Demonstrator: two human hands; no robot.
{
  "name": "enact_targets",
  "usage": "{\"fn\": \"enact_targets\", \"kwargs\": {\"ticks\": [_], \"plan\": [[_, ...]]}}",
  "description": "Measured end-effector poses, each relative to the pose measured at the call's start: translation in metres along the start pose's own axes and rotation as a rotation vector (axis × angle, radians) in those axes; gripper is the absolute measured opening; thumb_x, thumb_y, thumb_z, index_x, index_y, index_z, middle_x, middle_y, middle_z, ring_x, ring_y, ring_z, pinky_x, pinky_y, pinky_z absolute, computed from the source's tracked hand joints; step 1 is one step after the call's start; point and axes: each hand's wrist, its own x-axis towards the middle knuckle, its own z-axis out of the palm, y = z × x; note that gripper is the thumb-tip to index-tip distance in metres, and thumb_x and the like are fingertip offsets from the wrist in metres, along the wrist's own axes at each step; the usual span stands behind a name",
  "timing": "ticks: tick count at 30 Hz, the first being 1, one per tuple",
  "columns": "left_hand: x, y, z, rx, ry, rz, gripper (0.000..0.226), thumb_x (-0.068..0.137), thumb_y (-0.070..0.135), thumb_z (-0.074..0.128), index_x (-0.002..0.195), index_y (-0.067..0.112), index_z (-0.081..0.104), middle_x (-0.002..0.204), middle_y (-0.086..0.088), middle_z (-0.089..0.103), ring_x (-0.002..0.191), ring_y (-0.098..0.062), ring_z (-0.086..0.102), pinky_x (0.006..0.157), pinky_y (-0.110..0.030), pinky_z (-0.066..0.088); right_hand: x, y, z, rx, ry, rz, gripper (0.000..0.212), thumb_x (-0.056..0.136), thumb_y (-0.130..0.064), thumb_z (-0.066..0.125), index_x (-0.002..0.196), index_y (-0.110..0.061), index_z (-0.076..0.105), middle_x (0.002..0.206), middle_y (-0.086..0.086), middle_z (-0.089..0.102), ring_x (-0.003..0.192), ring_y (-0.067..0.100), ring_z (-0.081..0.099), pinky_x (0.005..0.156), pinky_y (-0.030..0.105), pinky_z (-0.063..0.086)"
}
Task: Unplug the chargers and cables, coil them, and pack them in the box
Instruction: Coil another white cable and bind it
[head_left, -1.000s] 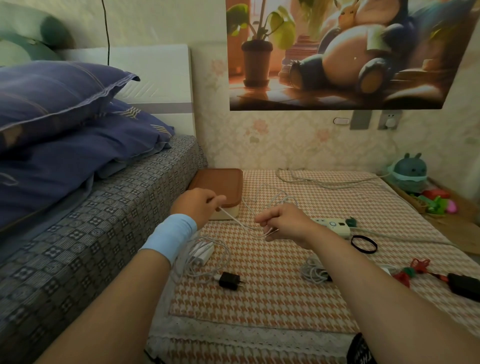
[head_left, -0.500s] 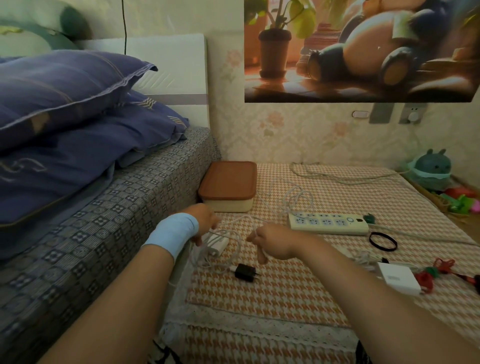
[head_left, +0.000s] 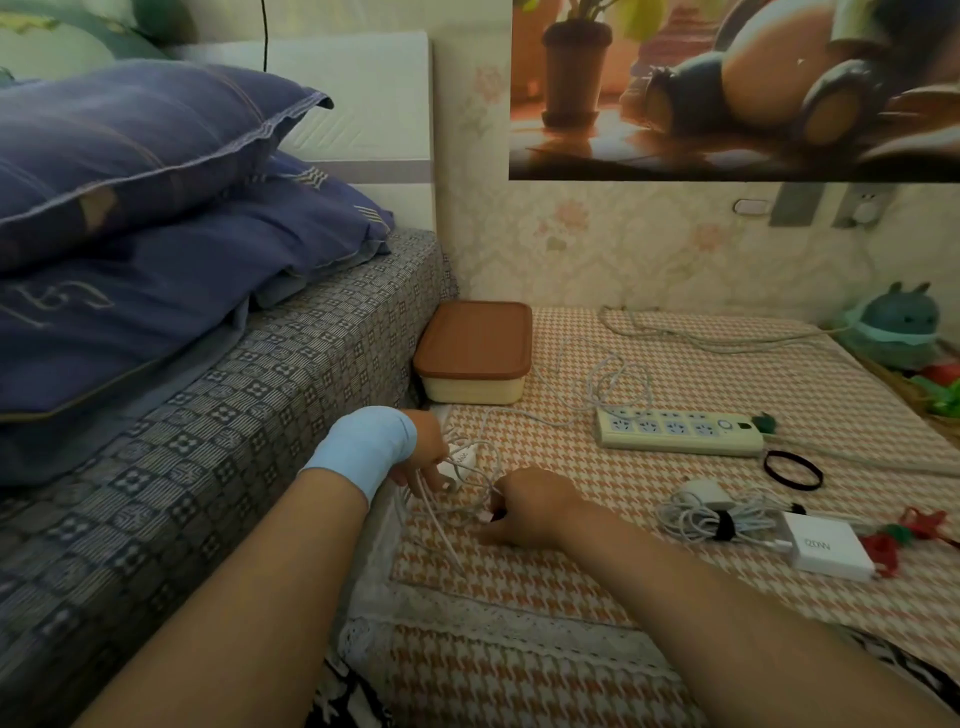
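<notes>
Cable (head_left: 457, 506) white, thin, tangled in loose loops

Woven houndstooth cloth (head_left: 675, 374), glossy plastic charger (head_left: 826, 545)

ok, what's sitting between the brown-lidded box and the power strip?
Head view: only loose loops of white cable on the houndstooth cloth, between the brown-lidded box and the power strip.
</notes>
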Motion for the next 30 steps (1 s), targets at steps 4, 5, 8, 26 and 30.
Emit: {"fn": "enact_targets", "kwargs": {"ticks": [4,5,8,26,30], "plan": [[-0.007,0.008,-0.009,-0.127,-0.055,0.064,0.026,0.102,0.015,0.043,0.115,0.003,0.061,0.082,-0.006,0.076,0.076,-0.025,0.073,0.073,-0.034,0.059,-0.011,0.006,-0.022,0.012,-0.004,0.016,0.032,0.095,-0.04,0.055,0.082,-0.012,0.061,0.079,0.007,0.06,0.068,0.022,0.054,0.059,0.031,0.041],[-0.009,0.012,-0.012,-0.162,0.021,0.09,0.025,0.102,0.018,0.044,0.106,0.003,0.064,0.07,-0.004,0.072,0.063,-0.021,0.069,0.063,-0.028,0.056,-0.015,0.012,-0.03,0.064,0.008,0.03,0.033,0.096,-0.039,0.052,0.081,-0.011,0.061,0.078,0.01,0.063,0.066,0.023,0.055,0.061,0.033,0.044],[-0.016,0.024,-0.017,-0.409,0.233,0.229,0.027,0.099,0.019,0.05,0.079,0.008,0.065,0.058,-0.007,0.06,0.05,-0.019,0.061,0.045,-0.021,0.047,-0.029,0.033,-0.055,0.351,0.009,0.054,0.042,0.099,-0.034,0.048,0.089,0.001,0.069,0.081,0.02,0.072,0.064,0.026,0.058,0.068,0.041,0.052],[0.008,0.109,-0.007,-0.772,0.283,0.425,0.078,0.092,0.073,0.014,0.081,0.03,0.078,0.144,-0.002,0.051,0.131,-0.022,0.045,0.112,-0.042,0.025,-0.105,0.117,-0.109,1.029,0.268,0.155,0.046,0.109,-0.044,0.034,0.102,-0.008,0.061,0.058,0.004,0.049,0.044,0.018,0.043,0.044,0.025,0.036],[0.021,0.114,-0.011,-0.815,0.317,0.269,0.081,0.09,0.075,0.008,0.111,0.029,0.071,0.144,-0.002,0.049,0.131,-0.026,0.044,0.114,-0.044,0.025,-0.112,0.131,-0.115,1.088,0.371,0.138,0.049,0.111,-0.04,0.029,0.109,-0.009,0.066,0.058,0.004,0.048,0.046,0.02,0.043,0.047,0.028,0.035]]}}
